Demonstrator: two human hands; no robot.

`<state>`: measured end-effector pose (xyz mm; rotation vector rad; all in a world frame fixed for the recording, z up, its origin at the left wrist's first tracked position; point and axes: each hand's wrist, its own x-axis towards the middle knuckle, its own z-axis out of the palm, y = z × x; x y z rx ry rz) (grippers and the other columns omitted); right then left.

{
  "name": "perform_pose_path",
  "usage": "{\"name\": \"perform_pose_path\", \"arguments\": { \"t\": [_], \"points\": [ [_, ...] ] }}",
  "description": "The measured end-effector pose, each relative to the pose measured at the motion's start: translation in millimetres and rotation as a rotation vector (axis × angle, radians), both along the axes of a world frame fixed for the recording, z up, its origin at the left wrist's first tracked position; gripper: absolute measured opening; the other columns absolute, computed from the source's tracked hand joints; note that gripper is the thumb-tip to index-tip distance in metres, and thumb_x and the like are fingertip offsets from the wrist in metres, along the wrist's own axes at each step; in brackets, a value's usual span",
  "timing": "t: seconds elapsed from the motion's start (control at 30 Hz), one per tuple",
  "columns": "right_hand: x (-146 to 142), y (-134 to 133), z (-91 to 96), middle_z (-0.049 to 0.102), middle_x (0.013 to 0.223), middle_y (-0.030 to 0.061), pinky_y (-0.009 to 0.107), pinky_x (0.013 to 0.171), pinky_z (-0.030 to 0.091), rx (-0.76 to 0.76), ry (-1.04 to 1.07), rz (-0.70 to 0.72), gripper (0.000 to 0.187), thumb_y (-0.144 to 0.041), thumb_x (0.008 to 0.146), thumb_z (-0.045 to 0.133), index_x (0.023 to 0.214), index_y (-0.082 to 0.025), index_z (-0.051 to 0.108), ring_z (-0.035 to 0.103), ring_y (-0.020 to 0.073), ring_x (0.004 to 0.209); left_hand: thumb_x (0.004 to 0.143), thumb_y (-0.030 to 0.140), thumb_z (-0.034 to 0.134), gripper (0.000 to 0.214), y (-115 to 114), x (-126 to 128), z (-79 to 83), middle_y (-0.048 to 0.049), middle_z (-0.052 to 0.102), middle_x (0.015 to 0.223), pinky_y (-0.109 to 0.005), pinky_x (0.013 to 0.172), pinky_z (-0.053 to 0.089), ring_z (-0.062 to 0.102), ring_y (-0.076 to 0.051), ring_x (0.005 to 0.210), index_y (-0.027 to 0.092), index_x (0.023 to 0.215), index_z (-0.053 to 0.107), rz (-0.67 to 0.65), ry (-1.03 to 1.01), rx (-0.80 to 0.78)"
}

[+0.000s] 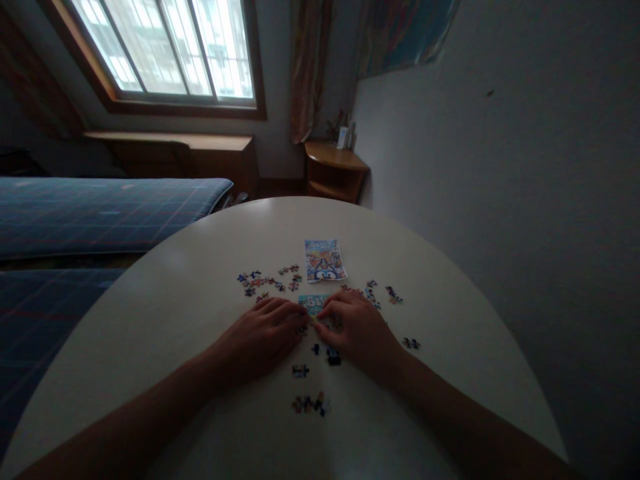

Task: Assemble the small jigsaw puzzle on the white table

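A partly joined jigsaw puzzle (313, 303) with a light blue top edge lies on the table, half covered by my hands. The fingertips of my right hand (353, 323) pinch a small yellowish puzzle piece (314, 319) at the puzzle's lower edge. From the other side, my left hand (273, 327) rests palm down with its fingers stretched toward the same spot, touching the puzzle's left side. Just below the hands lie a dark puzzle piece (315, 349), a joined pair (301, 371) and a cluster of pieces (311, 403).
Beyond the puzzle lies a printed picture sheet (325, 260). Loose pieces (255, 281) are scattered to the left, and more pieces (393, 295) to the right. The round white table (210, 247) stands beside a wall (525, 180) and a plaid mattress (100, 210).
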<state>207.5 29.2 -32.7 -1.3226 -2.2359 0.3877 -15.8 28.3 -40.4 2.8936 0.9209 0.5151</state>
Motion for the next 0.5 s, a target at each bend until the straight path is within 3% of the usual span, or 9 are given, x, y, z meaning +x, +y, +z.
{"name": "perform_pose_path", "arguments": {
  "t": [0.5],
  "points": [
    [4.3, -1.8, 4.0, 0.072, 0.096, 0.0036, 0.037, 0.090, 0.047, 0.015, -0.073, 0.022, 0.009, -0.026, 0.083, 0.070, 0.091, -0.023, 0.074, 0.064, 0.0203, 0.093, 0.096, 0.021, 0.049, 0.028, -2.8, 4.4, 7.3, -0.0075, 0.061, 0.120, -0.041, 0.098, 0.044, 0.056, -0.023, 0.109, 0.021, 0.123, 0.054, 0.006, 0.044, 0.013]
  ]
}}
